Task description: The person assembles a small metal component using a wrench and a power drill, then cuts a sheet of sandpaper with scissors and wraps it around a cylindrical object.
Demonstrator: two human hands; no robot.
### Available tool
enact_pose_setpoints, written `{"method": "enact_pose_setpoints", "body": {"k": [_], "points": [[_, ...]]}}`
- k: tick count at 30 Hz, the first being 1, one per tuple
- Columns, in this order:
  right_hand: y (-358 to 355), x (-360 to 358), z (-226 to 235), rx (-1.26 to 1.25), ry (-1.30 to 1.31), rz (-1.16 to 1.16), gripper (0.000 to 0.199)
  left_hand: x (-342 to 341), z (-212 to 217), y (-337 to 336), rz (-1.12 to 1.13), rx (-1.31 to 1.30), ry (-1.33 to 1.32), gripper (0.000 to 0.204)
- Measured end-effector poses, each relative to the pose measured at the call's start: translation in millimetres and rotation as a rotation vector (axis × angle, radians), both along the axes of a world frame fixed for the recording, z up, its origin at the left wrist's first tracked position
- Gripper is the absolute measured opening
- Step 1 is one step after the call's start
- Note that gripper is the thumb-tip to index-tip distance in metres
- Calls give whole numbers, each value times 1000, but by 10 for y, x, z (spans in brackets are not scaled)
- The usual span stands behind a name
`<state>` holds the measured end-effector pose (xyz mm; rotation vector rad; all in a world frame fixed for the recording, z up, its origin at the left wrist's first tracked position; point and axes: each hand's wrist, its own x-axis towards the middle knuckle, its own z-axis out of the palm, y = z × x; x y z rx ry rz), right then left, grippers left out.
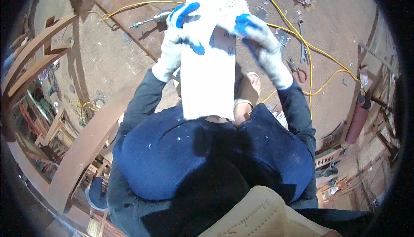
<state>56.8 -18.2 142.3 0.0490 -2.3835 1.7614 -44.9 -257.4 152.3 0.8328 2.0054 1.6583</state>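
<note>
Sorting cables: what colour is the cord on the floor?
Yellow cord, clearest in the head view.

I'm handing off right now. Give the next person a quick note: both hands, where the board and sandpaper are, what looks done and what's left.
Left hand: gloved, gripping the left edge of the white board, thumb across its face.
Right hand: gloved, pinching a sheet of sandpaper against the board's upper right part.
Board: stands on end between the knees, its top out of view.
Nearby on the floor: a drill, yellow cable, pliers, a wrench.
Done: both hands on board, paper in place.
Left: cannot tell how much of the face is sanded; judge by touch.
</note>
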Motion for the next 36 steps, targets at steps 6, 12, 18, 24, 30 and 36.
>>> {"method": "enact_pose_setpoints", "body": {"k": [6,12,18,24,30,36], "points": [[-486,-86,276,671,511,148,39,100,-454,14,61,107,-786,25],[-529,-85,80,831,444,59,43,424,-419,-43,-4,-13,-768,38],[-306,-94,-209,1196,202,134,52,-26,153,-281,235,640,-1516,59],[-708,240,-613,974,124,344,48,48,-442,-35,403,-81,-1290,51],[-486,457,-812,293,-243,11,57,473,-637,-153,329,232,-1226,63],[-694,102,-313,942,118,33,47,773,-353,142,377,768,-1380,51]]}}
